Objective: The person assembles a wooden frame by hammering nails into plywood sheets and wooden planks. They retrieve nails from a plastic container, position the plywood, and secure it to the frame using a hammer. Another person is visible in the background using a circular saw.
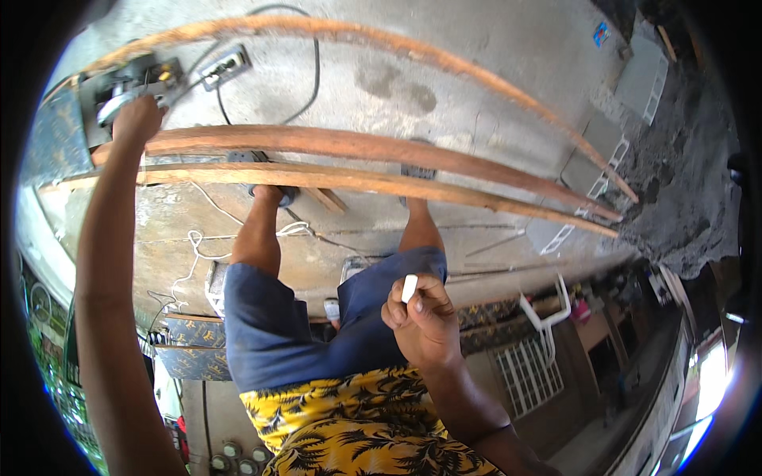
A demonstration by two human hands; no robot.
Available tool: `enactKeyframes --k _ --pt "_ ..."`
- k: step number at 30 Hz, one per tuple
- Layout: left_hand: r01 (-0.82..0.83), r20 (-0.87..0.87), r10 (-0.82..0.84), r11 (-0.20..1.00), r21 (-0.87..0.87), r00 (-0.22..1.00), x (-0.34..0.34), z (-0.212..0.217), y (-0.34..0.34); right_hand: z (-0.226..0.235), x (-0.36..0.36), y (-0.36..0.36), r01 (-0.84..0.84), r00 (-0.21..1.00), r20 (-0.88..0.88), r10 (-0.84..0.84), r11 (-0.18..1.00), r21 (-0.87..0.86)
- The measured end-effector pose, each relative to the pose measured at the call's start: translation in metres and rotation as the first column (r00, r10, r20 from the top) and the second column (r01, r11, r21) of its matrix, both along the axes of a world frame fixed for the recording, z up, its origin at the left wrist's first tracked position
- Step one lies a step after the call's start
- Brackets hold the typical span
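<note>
My left hand (139,120), arm stretched out to the far left, is closed at a grey and black power tool (117,105); its exact kind is hard to make out. The tool sits by the left ends of the long wooden boards, beside a dark patterned panel (59,133). In front of my body my right hand (425,321) is closed, pinching a short white stick (409,288) like a piece of chalk, its end pointing up. Nearest my left hand, a thick reddish board (317,141) runs to the right, with a paler board (357,181) alongside it.
Farther off, a third long board (381,38) curves across the concrete floor. A power strip (224,69) and black cable (317,71) lie between boards. White cord (194,246) trails near my feet. Hollow blocks (643,79) and dark sand (675,174) are at the right.
</note>
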State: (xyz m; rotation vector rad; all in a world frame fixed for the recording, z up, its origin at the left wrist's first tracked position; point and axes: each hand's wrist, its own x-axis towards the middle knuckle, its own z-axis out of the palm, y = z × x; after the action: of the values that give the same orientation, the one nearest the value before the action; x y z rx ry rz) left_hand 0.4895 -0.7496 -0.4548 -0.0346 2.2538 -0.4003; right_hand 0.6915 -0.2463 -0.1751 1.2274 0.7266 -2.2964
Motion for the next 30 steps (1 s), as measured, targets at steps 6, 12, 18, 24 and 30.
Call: enactKeyframes --k 6,12,18,24,30 --pt "-0.532 -0.109 0.524 0.845 -0.054 0.844 0.276 0.228 0.01 0.098 -0.04 0.077 -0.414 0.716 -0.377 0.587 0.793 0.447" --pt "-0.311 0.511 0.347 -0.937 0.156 -0.787 0.556 0.398 0.253 0.168 -0.06 0.127 -0.691 0.553 -0.475 0.684 0.695 0.197" --pt "0.134 0.764 -0.165 -0.986 -0.103 -0.624 0.672 0.451 0.493 0.189 -0.015 0.111 -0.69 0.685 -0.284 0.671 0.471 -0.549" --pt "0.306 0.86 -0.276 -0.94 -0.149 -0.428 0.733 0.474 0.689 0.215 0.08 0.124 -0.814 0.424 -0.369 0.827 0.169 -0.556" --pt "0.661 0.877 -0.276 -0.748 0.061 -0.394 0.832 0.483 0.94 0.192 0.232 0.202 -0.974 -0.062 -0.476 0.877 -0.156 -0.162"
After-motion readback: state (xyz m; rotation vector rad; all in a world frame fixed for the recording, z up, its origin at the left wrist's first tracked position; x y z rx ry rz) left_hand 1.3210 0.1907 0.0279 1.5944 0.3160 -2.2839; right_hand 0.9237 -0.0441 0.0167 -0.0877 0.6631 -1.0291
